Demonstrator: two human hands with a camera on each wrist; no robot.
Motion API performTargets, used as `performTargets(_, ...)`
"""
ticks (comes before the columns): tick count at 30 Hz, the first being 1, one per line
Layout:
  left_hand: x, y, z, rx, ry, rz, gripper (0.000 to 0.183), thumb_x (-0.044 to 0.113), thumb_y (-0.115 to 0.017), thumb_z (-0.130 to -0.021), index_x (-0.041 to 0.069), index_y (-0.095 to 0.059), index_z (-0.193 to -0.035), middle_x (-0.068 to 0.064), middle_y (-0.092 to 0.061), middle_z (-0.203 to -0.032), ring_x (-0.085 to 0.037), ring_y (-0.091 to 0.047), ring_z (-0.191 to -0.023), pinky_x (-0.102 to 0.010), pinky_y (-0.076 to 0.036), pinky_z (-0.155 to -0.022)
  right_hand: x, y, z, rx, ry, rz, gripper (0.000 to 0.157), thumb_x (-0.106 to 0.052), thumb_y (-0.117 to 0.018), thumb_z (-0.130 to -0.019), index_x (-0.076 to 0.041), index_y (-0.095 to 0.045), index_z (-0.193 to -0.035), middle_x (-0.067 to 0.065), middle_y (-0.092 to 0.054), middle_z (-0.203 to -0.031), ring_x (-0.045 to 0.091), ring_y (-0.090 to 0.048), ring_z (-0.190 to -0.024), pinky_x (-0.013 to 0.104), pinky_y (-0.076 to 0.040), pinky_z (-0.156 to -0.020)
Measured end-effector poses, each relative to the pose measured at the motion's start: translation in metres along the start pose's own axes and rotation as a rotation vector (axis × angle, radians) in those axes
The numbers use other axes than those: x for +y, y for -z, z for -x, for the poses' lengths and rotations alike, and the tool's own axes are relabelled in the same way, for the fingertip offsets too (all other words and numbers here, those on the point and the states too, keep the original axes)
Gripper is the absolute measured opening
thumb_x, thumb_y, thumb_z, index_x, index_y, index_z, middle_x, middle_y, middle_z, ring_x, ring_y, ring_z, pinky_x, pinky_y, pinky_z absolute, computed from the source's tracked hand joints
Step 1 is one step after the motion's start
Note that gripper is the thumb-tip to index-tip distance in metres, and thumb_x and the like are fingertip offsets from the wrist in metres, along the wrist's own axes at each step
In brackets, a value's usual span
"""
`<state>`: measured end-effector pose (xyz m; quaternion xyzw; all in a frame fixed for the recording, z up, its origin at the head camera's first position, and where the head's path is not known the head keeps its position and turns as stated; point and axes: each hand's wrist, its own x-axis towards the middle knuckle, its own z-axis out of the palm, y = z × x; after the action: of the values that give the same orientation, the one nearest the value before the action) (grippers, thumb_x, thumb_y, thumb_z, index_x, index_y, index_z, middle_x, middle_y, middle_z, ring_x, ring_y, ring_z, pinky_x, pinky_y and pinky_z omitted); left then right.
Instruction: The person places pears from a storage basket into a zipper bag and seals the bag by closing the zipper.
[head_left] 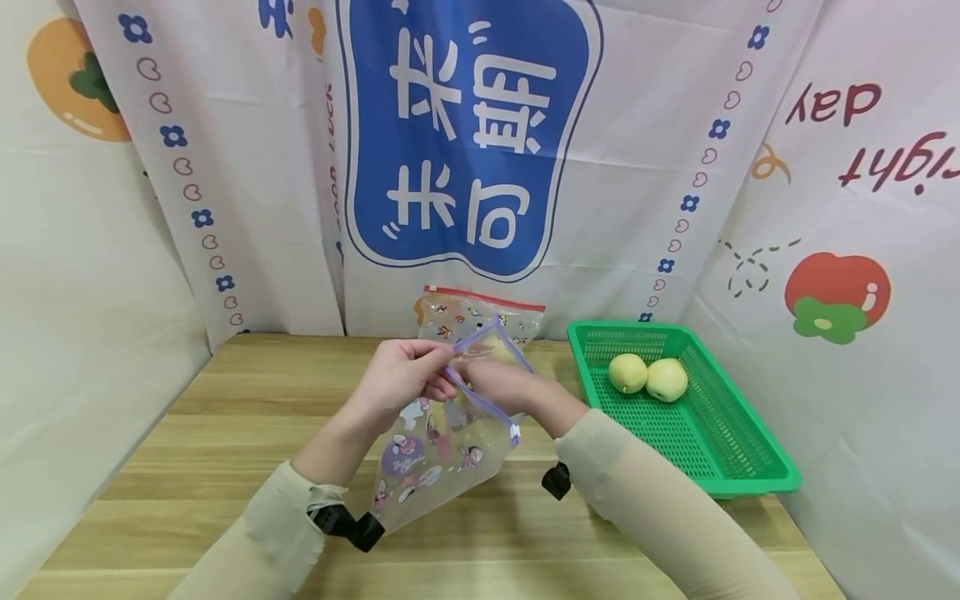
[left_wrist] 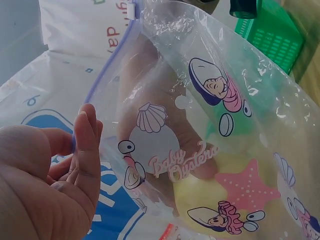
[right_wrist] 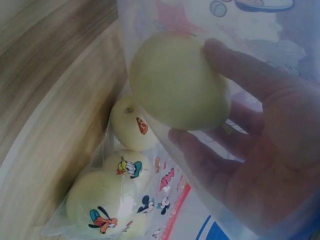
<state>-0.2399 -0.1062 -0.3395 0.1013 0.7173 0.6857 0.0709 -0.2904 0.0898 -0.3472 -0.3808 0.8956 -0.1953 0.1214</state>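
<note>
My left hand (head_left: 393, 379) pinches the purple zip edge of a clear zip bag (head_left: 450, 475) printed with shells and cartoon figures. Inside that bag is my right hand (head_left: 491, 385), its fingers curled round a pale yellow pear (right_wrist: 177, 82). Through the plastic, the left wrist view also shows this pear, partly covered by the starfish print. The bag's mouth is spread at the top, with its white slider (head_left: 514, 432) at the near end. Behind it lies a second clear bag (head_left: 480, 293) with a red zip, and several pears (right_wrist: 95, 200) are inside it.
A green plastic basket (head_left: 763, 433) stands on the right of the wooden table (head_left: 187, 467), with two pears (head_left: 627, 373) at its far end. Printed cloth (head_left: 637, 167) hangs behind and at both sides.
</note>
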Motion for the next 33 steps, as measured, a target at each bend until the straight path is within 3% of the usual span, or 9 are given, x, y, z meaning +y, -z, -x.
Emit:
performTargets(4,-0.001,0.001,-0.001,0.003,-0.001,0.011,0.036,0.015,-0.063,-0.111,-0.016,-0.071,-0.129,-0.001,-0.077,-0.076,-0.006,-0.074,-0.063,-0.021,-0.063,-0.064,0.001,-0.001,-0.001,0.006,-0.013,-0.029,0.021,-0.006,-0.064,-0.105,-0.007,-0.074,-0.123,0.007,-0.075,-0.11,0.014,-0.063,-0.093,0.028,-0.051,-0.088)
performTargets(9,-0.003,0.003,-0.001,0.009,0.003,0.007,0.038,0.014,-0.062,-0.112,-0.018,-0.068,-0.13,-0.001,-0.077,-0.075,-0.006,-0.074,-0.063,-0.021,-0.064,-0.065,0.006,-0.002,-0.001,-0.004,-0.03,-0.059,0.012,-0.009,-0.064,-0.107,-0.009,-0.076,-0.111,0.004,-0.078,-0.107,0.012,-0.069,-0.097,0.029,-0.057,-0.093)
performTargets(14,-0.005,0.006,-0.001,0.026,0.017,-0.004,0.037,0.015,-0.062,-0.112,-0.016,-0.069,-0.13,-0.002,-0.076,-0.076,-0.007,-0.074,-0.064,-0.021,-0.064,-0.065,0.009,0.007,0.01,-0.027,-0.046,-0.08,0.016,-0.009,-0.069,-0.105,-0.008,-0.077,-0.119,0.003,-0.079,-0.111,0.011,-0.071,-0.101,0.031,-0.06,-0.098)
performTargets(23,-0.007,0.01,0.002,0.038,0.027,-0.016,0.034,0.016,-0.063,-0.111,-0.012,-0.072,-0.128,-0.002,-0.075,-0.077,-0.007,-0.074,-0.064,-0.021,-0.063,-0.063,0.027,0.029,0.044,0.01,-0.084,-0.178,0.025,-0.023,-0.074,-0.104,-0.01,-0.078,-0.125,0.0,-0.08,-0.112,0.01,-0.073,-0.101,0.029,-0.062,-0.091)
performTargets(27,-0.008,0.011,0.003,0.045,0.044,-0.015,0.032,0.017,-0.064,-0.111,-0.01,-0.074,-0.125,-0.003,-0.076,-0.077,-0.008,-0.074,-0.063,-0.022,-0.063,-0.062,0.04,0.042,0.063,0.056,-0.143,-0.214,0.025,-0.026,-0.074,-0.105,-0.012,-0.077,-0.126,0.001,-0.08,-0.111,0.015,-0.073,-0.098,0.034,-0.062,-0.088)
performTargets(33,-0.007,0.013,0.004,0.048,0.046,-0.019,0.031,0.018,-0.065,-0.111,-0.009,-0.074,-0.124,-0.004,-0.077,-0.077,-0.009,-0.074,-0.063,-0.022,-0.063,-0.062,0.072,0.068,0.1,0.14,-0.299,-0.23,0.028,-0.03,-0.071,-0.108,-0.013,-0.075,-0.13,0.004,-0.079,-0.117,0.026,-0.076,-0.105,0.045,-0.063,-0.095)
